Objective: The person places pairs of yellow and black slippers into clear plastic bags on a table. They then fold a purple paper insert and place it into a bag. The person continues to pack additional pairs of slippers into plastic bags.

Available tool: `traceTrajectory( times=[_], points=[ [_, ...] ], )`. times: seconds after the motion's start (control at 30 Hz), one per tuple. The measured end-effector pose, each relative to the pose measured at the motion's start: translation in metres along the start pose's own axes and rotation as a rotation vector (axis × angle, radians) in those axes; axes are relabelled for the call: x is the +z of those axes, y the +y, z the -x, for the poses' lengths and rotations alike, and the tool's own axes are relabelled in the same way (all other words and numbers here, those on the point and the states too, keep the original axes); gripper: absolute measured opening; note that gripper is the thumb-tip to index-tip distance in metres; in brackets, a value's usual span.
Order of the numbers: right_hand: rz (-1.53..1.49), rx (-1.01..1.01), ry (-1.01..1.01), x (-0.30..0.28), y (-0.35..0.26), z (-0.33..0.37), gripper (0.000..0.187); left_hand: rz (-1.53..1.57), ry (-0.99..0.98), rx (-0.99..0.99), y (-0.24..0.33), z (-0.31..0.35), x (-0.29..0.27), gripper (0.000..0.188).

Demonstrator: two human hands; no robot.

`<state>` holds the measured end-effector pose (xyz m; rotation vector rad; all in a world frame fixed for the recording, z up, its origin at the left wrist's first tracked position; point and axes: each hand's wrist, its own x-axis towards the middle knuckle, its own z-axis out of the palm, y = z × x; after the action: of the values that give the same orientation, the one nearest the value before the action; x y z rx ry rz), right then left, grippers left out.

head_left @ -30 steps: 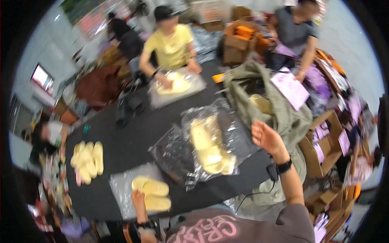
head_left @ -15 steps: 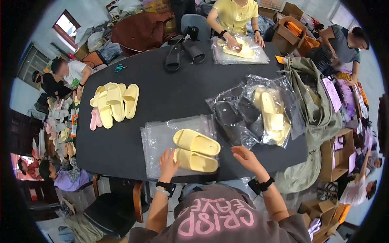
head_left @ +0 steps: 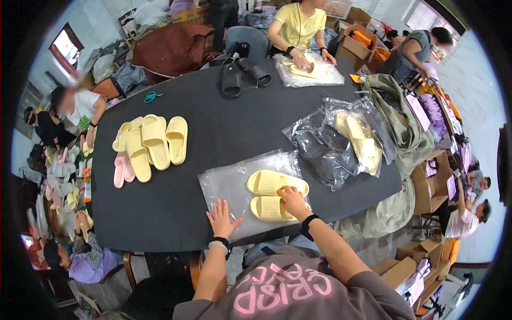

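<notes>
The pale-yellow ribbed slides (head_left: 265,207) lie side by side on a stack of transparent plastic bags (head_left: 224,181), close to the counter's (head_left: 160,218) near edge. The left grip (head_left: 223,221) is spread flat on the stack's left side; the right grip (head_left: 294,201) has its fingers curled down at the slides' heel ends, and whether they pinch either one cannot be told. If the left palm let up, the slick film could skid or several bags lift together; a rightward pull might snag the bagged yellow slides (head_left: 362,144) near the stack. The near edge leaves little margin; more room lies ahead, toward the black slides (head_left: 231,79), and leftward, short of the loose yellow slides (head_left: 155,141).
</notes>
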<state>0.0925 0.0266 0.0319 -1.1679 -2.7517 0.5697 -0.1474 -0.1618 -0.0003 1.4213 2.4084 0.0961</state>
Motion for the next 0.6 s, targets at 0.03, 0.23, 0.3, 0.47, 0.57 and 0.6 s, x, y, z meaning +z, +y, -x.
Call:
traceTrajectory(
  times=[0.03,0.23,0.3,0.47,0.57,0.6],
  points=[
    [0.015,0.011,-0.009,0.0,-0.001,0.003,0.033,-0.018,0.034,0.029,-0.002,0.001,0.004,0.103],
    [-0.122,0.1,0.004,-0.01,-0.012,0.003,0.032,0.034,0.092,0.042,0.0,0.007,0.001,0.097],
    [-0.131,0.184,-0.076,-0.009,-0.02,-0.002,0.026,0.077,0.122,0.066,0.003,0.01,0.0,0.09],
    [-0.354,0.192,0.139,-0.003,-0.06,-0.018,0.032,0.015,0.266,0.174,-0.004,0.005,0.03,0.081],
    [-0.381,0.146,0.14,0.018,-0.073,-0.029,0.03,-0.178,0.298,0.17,0.021,0.029,-0.048,0.06],
    [-0.395,0.107,0.129,0.03,-0.07,-0.027,0.032,-0.151,0.234,0.097,0.01,0.022,-0.02,0.071]
  ],
)
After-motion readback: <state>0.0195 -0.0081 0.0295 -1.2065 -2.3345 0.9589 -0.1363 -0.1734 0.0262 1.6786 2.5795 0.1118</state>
